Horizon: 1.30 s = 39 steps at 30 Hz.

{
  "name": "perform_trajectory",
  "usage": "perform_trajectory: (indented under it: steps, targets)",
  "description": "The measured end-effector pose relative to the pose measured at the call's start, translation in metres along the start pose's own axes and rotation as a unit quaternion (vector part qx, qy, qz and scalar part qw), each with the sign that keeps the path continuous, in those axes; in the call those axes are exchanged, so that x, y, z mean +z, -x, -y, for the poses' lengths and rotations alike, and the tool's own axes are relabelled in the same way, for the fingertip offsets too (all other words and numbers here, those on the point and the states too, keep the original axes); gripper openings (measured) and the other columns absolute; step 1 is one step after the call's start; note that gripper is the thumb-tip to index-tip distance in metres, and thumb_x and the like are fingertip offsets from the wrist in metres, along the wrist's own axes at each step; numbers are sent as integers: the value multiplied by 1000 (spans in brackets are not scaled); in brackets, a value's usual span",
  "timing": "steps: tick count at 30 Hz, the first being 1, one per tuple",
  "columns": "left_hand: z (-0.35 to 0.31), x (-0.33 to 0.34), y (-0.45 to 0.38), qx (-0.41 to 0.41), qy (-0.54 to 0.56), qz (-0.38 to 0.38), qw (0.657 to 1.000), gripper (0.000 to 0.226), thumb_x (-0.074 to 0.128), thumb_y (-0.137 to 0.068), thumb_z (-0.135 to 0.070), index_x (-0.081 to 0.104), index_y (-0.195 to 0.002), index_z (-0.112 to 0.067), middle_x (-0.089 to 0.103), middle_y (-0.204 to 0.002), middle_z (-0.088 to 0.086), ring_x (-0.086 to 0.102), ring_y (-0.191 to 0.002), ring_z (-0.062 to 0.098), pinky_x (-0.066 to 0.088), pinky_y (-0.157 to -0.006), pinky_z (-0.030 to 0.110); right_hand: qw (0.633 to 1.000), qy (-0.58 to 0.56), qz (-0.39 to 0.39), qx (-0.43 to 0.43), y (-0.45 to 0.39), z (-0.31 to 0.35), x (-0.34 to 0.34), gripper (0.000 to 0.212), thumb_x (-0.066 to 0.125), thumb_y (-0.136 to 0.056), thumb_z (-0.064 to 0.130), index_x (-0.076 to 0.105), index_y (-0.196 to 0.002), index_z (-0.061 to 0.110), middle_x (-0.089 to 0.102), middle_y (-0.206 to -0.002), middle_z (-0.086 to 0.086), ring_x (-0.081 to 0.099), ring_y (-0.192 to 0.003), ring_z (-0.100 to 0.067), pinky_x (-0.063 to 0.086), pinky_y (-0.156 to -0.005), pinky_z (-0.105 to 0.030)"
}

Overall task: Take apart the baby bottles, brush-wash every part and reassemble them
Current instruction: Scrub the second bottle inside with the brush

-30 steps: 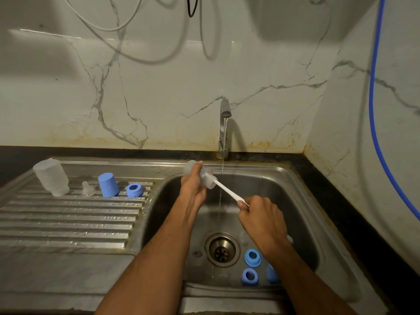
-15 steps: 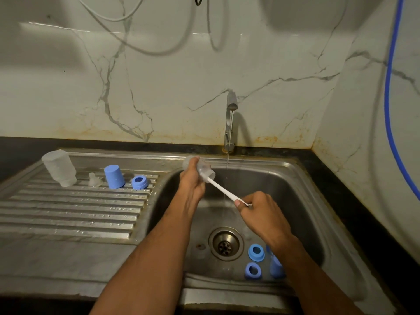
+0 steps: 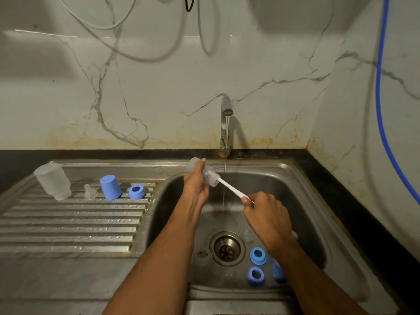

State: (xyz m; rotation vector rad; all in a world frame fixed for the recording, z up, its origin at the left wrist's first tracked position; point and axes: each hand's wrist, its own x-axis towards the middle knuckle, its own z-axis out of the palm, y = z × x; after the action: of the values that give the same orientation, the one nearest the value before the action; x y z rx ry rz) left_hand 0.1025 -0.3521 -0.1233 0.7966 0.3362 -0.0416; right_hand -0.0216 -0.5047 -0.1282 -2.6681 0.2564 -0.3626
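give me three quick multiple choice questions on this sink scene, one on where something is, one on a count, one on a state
1. Where does the blue plastic cap stand?
A. on the ribbed steel drainboard
B. in the basin
C. on the black counter

2. How many blue plastic rings show in all?
A. one
B. three
C. five

3. What is the steel tap doing?
A. shut off
B. running a thin stream
C. spraying sideways

Answers:
1 A: the cap sits upside down on the drainboard, between the clear teat and a ring.
2 B: one on the drainboard, two beside the drain.
3 B: a thin stream falls between the left hand and right hand.
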Motion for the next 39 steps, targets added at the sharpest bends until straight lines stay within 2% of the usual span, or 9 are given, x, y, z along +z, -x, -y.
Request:
perform_trajectory:
  steps: [4, 10, 13, 17, 21, 25, 29, 35, 39]
  targets:
    - [0, 4, 1, -14, 5, -3, 1000, 34, 72, -91, -14, 55, -119, -5, 61, -105, 17, 66, -83, 23, 58, -53, 32, 999, -2, 36, 1, -9, -7, -5, 32, 47, -104, 46, 60, -87, 22, 57, -72, 4, 55, -63, -10, 44, -58, -25]
    - [2, -7, -8, -29, 6, -4, 1000, 40, 75, -89, -18, 56, -122, -6, 63, -118, 18, 68, -98, 25, 61, -81, 40, 993, -67, 96, -7, -12, -20, 4, 36, 55, -100, 48, 62, -75, 23, 53, -61, 6, 50, -57, -7, 41, -57, -26]
    - [-4, -6, -11, -29, 17, 2, 999, 39, 76, -88, -18, 55, -118, -6, 64, -119, 19, 67, -105, 26, 58, -93, 46, 991, -105, 79, -26, -11, -21, -1, 40, 58, -100, 45, 54, -64, 28, 49, -53, 8, 48, -52, -4, 40, -55, -23]
    - [-4, -2, -8, -20, 16, 41, 999, 19, 69, -93, -13, 57, -106, -5, 62, -92, 16, 65, -76, 21, 61, -77, 43, 995, -95, 27, -17, -12, -12, -3, 32, 56, -101, 45, 65, -77, 27, 54, -58, 8, 53, -56, -6, 43, -54, -26]
    - [-3, 2, -5, 2, 4, 30, 1000, 38, 74, -89, -12, 56, -121, -7, 59, -114, 19, 64, -96, 26, 57, -94, 53, 996, -88, 19, 13, -12, -10, -2, 33, 54, -101, 45, 68, -82, 23, 60, -64, 4, 58, -59, -12, 51, -57, -31]
    - [-9, -3, -4, -10, 1, 13, 1000, 33, 74, -89, -15, 56, -115, -9, 59, -119, 19, 66, -99, 26, 62, -73, 43, 993, -86, 69, 34, -12, -16, -3, 37, 56, -99, 48, 64, -78, 20, 58, -66, 2, 54, -59, -11, 44, -57, -28]
    - [-14, -17, -13, -10, 24, -14, 1000, 38, 77, -87, -21, 56, -116, -7, 63, -125, 20, 69, -101, 25, 61, -79, 40, 988, -111, 107, -8, -6, -15, -3, 39, 58, -100, 45, 61, -69, 21, 52, -57, 6, 49, -54, -7, 40, -55, -25]
    - [0, -7, -7, -6, 12, 16, 1000, 27, 73, -90, -14, 56, -110, -9, 60, -114, 19, 66, -88, 24, 62, -74, 42, 994, -99, 43, -25, -9, -16, -10, 41, 57, -100, 46, 54, -65, 26, 48, -54, 7, 45, -51, -5, 38, -53, -23]
    - [-5, -10, -13, 5, 25, 1, 1000, 44, 77, -88, -16, 52, -123, -7, 61, -119, 19, 68, -95, 24, 61, -84, 45, 995, -91, 49, -9, -8, -16, -13, 41, 57, -101, 45, 61, -68, 22, 49, -55, 5, 45, -50, -7, 37, -51, -22]
